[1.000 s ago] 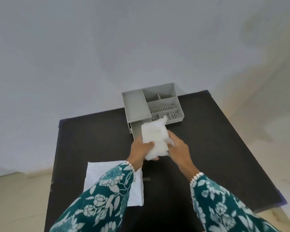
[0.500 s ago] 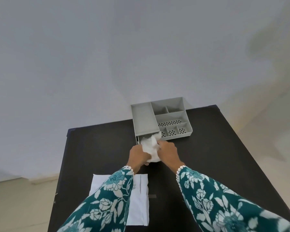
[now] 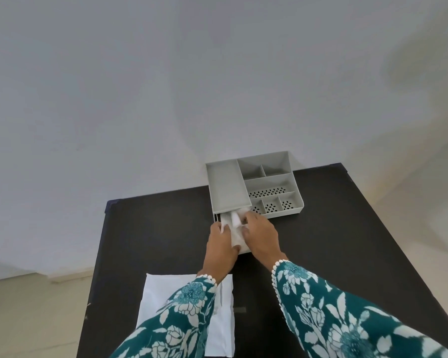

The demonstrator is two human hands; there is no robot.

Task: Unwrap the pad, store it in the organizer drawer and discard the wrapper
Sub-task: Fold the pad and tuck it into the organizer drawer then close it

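Note:
A grey organizer (image 3: 228, 187) with several compartments stands at the far edge of the black table (image 3: 347, 228). Its drawer (image 3: 224, 217) is pulled out toward me at the front left. The white pad (image 3: 236, 235) lies folded in the drawer, mostly hidden by my hands. My left hand (image 3: 221, 248) presses on the pad's left side. My right hand (image 3: 260, 237) covers its right side, fingers curled over it. The flat white wrapper (image 3: 166, 293) lies on the table near me, partly under my left sleeve.
A pale wall rises behind the table. The floor shows past the table's left and right edges. Bare black tabletop stretches to the right of my hands and to the left of the organizer.
Both hands carried the pad forward and down from above the table into the pulled-out drawer. My head moved closer, so the organizer looks larger.

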